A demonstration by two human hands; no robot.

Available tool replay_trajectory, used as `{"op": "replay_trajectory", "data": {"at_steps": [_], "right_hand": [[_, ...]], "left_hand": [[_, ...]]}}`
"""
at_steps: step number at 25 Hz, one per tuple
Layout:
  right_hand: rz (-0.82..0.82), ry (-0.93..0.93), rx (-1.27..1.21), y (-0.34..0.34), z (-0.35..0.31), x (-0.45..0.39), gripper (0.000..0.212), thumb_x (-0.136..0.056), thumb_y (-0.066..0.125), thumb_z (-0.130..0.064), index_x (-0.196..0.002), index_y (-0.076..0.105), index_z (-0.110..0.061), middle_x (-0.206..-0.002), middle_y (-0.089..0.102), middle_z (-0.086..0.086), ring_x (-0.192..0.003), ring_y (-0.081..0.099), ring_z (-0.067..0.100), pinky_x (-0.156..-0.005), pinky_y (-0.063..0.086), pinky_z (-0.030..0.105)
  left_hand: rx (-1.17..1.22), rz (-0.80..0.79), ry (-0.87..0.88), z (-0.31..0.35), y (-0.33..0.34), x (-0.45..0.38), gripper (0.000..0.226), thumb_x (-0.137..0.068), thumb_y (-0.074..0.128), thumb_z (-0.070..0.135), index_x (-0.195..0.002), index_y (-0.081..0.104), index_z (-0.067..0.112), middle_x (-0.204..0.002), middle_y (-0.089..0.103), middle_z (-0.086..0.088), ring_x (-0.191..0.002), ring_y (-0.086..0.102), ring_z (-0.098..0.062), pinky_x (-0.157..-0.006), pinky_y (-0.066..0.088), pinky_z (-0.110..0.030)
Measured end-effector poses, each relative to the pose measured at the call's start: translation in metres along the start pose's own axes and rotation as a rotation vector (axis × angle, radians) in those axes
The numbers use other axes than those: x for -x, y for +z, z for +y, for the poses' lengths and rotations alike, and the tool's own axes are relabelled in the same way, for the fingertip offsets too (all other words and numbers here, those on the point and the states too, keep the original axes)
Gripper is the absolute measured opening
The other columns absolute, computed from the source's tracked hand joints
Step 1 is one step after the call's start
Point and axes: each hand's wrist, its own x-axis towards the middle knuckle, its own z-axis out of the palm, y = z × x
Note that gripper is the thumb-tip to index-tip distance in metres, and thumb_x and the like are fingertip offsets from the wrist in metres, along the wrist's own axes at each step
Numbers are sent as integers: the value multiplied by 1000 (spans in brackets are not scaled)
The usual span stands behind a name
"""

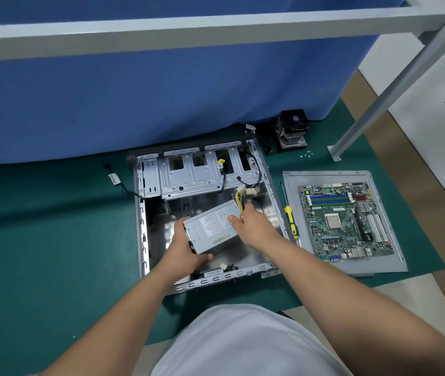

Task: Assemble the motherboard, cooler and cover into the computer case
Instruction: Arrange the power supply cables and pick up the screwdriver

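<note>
Head view looked down past my white shirt to both forearms reaching into the open computer case, which lay on its side on the green mat. My left hand gripped the near end of the grey power supply, fingers curled under it and thumb along its lower edge. My right hand held its far end, thumb on the labelled top, fingers wrapped over by the yellow wire bundle. The supply sat tilted above the case floor, between the case walls. Just right of the case lay a yellow-handled screwdriver, and beyond it the motherboard rested on the grey cover. Farther back, the drive cage filled the case's far end. The cooler stood behind the case's right corner, by the blue cloth, with small screws near it. A metal frame leg slanted down beside them.
</note>
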Motion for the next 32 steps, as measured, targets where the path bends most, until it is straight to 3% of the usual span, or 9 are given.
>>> {"op": "replay_trajectory", "data": {"at_steps": [2,7,10,14,19,22,24,29,32], "right_hand": [[21,-9,66,-2,-2,1,47,-108,41,-46,-130,45,-5,-119,62,15,-107,61,32,-83,50,41],[91,39,179,10,-20,8,41,-109,35,-39,-135,43,-9,-129,55,19,-109,56,36,-81,47,42],[-15,157,173,27,-39,13,89,-92,43,-76,-153,24,-14,-159,20,18,-144,23,48,-107,38,55],[-98,196,210,32,-47,19,143,-51,62,-97,-159,4,-22,-167,-23,8,-150,-21,49,-121,13,61],[-106,220,285,33,-49,18,161,-39,60,-103,-161,-7,-21,-164,-33,14,-149,-29,48,-121,-3,63],[-149,276,300,31,-51,15,169,-33,61,-103,-161,-14,-22,-160,-40,15,-147,-31,50,-119,-6,67],[-159,288,305,32,-52,13,170,-32,62,-103,-160,-15,-22,-161,-39,15,-147,-29,52,-118,-4,68],[-68,257,241,41,-48,12,142,-40,72,-92,-150,13,-24,-158,3,9,-144,13,50,-102,42,56],[56,214,220,50,-45,14,121,-42,73,-85,-133,26,-22,-142,15,4,-126,25,39,-76,43,42]], "left_hand": [[13,-36,-25,1,-6,3,101,-79,86,6,-151,20,31,-118,44,33,-94,53,27,-66,40,4],[327,-19,-150,12,-11,12,96,-88,74,5,-162,21,35,-127,63,14,-111,63,-15,-98,56,-38],[709,1,-268,25,-6,17,66,-94,60,11,-155,40,26,-136,63,-4,-109,64,-29,-97,56,-49],[823,-62,-283,29,-20,21,45,-100,54,55,-127,62,20,-117,72,9,-102,69,-23,-93,56,-45],[288,140,54,29,-53,15,17,-105,55,32,-116,68,27,-119,69,8,-109,67,-14,-85,53,-22],[-360,379,371,13,-76,-1,33,-103,53,17,-134,63,22,-137,63,1,-132,54,-22,-108,42,-34],[-628,393,323,1,-90,-19,49,-105,48,23,-154,42,17,-165,32,-6,-155,22,-27,-124,24,-44],[-761,273,249,-23,-117,-52,64,-109,30,44,-165,7,25,-172,-8,9,-157,-9,-13,-128,9,-47],[-724,281,292,-25,-125,-58,62,-108,24,49,-164,5,29,-170,-7,16,-156,-10,-6,-128,7,-44]]}}
